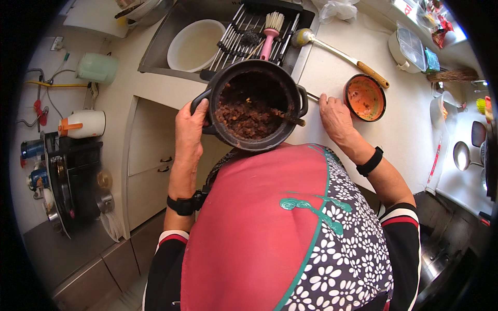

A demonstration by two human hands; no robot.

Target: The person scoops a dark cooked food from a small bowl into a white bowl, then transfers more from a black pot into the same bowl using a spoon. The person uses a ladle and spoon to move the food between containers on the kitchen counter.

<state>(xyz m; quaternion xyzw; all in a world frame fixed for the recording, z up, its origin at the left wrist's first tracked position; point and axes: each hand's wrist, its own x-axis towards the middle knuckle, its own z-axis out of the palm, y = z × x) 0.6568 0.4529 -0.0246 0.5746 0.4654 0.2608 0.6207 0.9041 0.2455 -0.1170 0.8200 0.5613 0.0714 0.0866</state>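
Observation:
My left hand (190, 130) grips one side handle of a dark two-handled pot (255, 144), tilted so that its inside faces me. Dark reddish-brown chunky paste (245, 118) lies in the pot. A food-smeared stirring utensil (294, 119) rests in the paste, its end over the rim. My right hand (335, 118) is right of the pot, its fingers closed around the end of a thin metal handle (312, 97); the pot hides the handle's other end. Beside that hand stands a dark-rimmed bowl (365, 97), its inside coated with orange residue.
Behind the pot is a sink (155, 58) with a white basin (196, 46) and a drying rack (233, 35) bearing a pink-handled brush (268, 41). A wooden-handled ladle (342, 54) lies on the counter. A lidded container (408, 48) stands farther right. Cabinet drawers (149, 155) are at left.

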